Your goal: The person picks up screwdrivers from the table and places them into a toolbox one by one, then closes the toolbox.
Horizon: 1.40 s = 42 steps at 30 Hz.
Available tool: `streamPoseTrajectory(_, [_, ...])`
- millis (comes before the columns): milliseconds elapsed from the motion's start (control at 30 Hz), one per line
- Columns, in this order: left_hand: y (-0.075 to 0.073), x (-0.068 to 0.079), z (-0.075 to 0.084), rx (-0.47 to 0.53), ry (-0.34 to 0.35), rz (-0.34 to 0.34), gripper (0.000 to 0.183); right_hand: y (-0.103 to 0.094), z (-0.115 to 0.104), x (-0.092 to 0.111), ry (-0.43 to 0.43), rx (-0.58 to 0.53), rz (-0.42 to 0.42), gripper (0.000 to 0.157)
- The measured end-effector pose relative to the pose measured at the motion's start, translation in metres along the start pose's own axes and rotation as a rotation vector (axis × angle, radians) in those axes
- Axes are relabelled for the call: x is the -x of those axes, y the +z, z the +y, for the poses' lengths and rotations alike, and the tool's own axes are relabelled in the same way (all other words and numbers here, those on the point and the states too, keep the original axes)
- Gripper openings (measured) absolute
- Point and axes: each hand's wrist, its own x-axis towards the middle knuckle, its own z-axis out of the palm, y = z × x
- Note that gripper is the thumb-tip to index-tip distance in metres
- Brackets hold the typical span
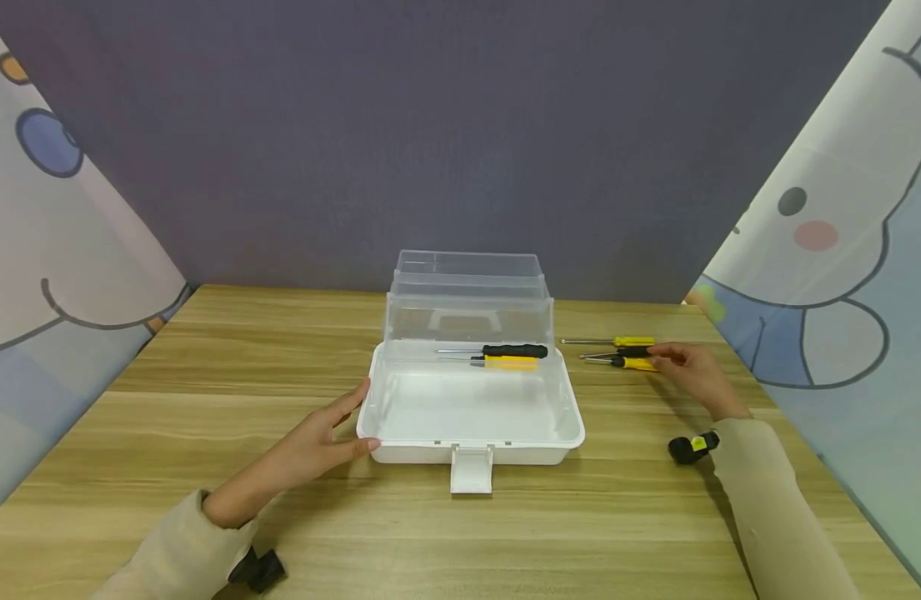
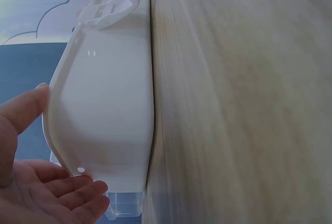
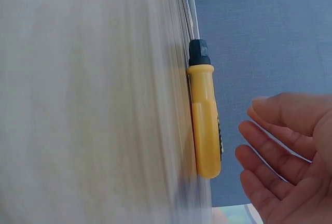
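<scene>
A white toolbox sits mid-table, its clear lid raised at the back. Along the box's back side lie a black-handled screwdriver and a yellow-handled screwdriver. My left hand rests on the left front corner, the thumb at the front rim and extended fingers along the side. To the right of the box, a yellow screwdriver, a black one and a yellow-and-black one lie on the table. Beside their handle ends is my right hand, fingers loosely bent and apart from the yellow-and-black handle.
The toolbox's white latch hangs down at the front. A dark grey panel rises behind the wooden table. Printed cartoon panels stand at both sides.
</scene>
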Motion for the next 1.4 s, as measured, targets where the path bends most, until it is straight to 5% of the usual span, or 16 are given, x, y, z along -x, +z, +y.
streamPoseTrajectory(1400, [-0.001, 0.000, -0.002, 0.006, 0.001, -0.010, 0.084, -0.008, 0.011, -0.003, 0.030, 0.004, -0.096, 0.038])
